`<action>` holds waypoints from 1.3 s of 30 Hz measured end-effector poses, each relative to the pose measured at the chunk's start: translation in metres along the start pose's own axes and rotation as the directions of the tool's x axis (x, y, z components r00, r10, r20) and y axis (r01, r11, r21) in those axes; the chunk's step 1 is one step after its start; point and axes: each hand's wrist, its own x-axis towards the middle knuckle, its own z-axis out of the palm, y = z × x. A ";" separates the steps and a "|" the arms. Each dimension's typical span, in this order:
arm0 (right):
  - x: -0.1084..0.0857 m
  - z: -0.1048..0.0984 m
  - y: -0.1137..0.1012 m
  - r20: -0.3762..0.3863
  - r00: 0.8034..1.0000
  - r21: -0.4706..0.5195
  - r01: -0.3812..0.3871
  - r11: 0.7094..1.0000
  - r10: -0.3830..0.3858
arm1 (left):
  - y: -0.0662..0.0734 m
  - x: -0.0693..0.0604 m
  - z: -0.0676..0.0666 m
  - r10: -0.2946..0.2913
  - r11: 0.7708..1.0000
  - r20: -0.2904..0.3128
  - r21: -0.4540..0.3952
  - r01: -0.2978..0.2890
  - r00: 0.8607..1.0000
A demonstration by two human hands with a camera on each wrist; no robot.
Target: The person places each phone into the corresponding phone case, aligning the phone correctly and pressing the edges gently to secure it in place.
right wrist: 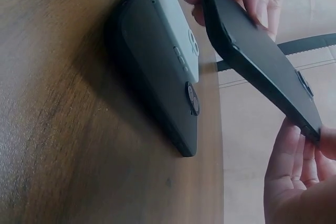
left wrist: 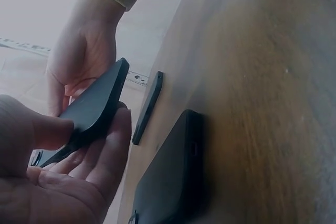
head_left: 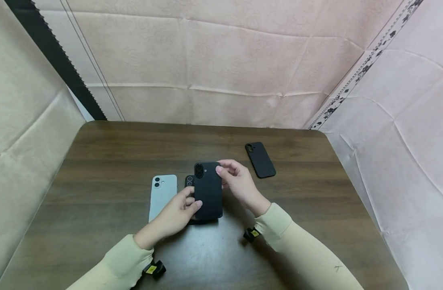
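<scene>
Both hands hold a black phone (head_left: 209, 193) above the table, its camera side up in the head view. My left hand (head_left: 177, 211) grips it near the lower left edge, thumb on the back and fingers beneath. The upper right corner is pinched between thumb and fingers of my right hand (head_left: 240, 181). Under the held phone lies another black phone (right wrist: 152, 61), mostly covered in the head view. Beside that, to the left, a pale blue phone (head_left: 164, 193) lies camera side up, partly behind my left hand.
A black phone case (head_left: 261, 160) with a camera cutout lies farther back on the right of the brown wooden table (head_left: 109, 173). Pale cloth walls (head_left: 236, 60) enclose the table's back and sides.
</scene>
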 end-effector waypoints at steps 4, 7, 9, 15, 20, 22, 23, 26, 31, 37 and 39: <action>0.000 -0.001 0.002 0.003 1.000 -0.017 -0.004 1.000 0.004 | -0.002 0.003 0.001 0.004 1.000 -0.038 -0.029 -0.005 0.999; 0.000 -0.001 0.003 0.004 1.000 -0.021 -0.005 1.000 0.005 | -0.003 0.007 0.001 0.017 0.997 -0.034 -0.079 -0.020 0.999; 0.000 -0.001 0.003 0.007 1.000 -0.022 -0.005 1.000 0.005 | -0.003 0.008 0.000 0.019 0.994 -0.033 -0.105 -0.022 0.999; -0.001 0.000 0.007 0.015 1.000 -0.026 -0.010 1.000 0.010 | -0.002 0.013 -0.002 0.002 0.990 -0.075 -0.139 -0.013 0.997; -0.004 0.002 0.009 0.024 1.000 -0.019 -0.019 1.000 0.019 | 0.001 0.015 -0.005 -0.015 0.992 -0.127 -0.127 -0.001 0.992; -0.005 0.002 0.011 0.036 0.999 -0.024 -0.030 0.999 0.031 | 0.002 0.015 -0.006 -0.029 0.993 -0.146 -0.114 0.012 0.989; -0.006 0.003 0.012 0.042 0.998 -0.026 -0.037 0.999 0.038 | 0.002 0.016 -0.007 -0.031 0.994 -0.152 -0.109 0.015 0.988; -0.007 0.003 0.016 0.056 0.997 -0.049 -0.055 0.997 0.057 | 0.001 0.016 -0.008 -0.032 0.994 -0.158 -0.110 0.015 0.987; -0.010 0.004 0.019 0.071 0.994 -0.096 -0.075 0.993 0.082 | 0.002 0.019 -0.009 -0.024 0.979 -0.161 -0.205 -0.009 0.987; -0.011 0.005 0.021 0.080 0.993 -0.098 -0.081 0.992 0.089 | 0.002 0.020 -0.008 -0.040 0.970 -0.166 -0.244 -0.002 0.985; -0.012 0.005 0.021 0.082 0.993 -0.097 -0.083 0.992 0.091 | 0.002 0.019 -0.008 -0.044 0.968 -0.161 -0.251 0.002 0.986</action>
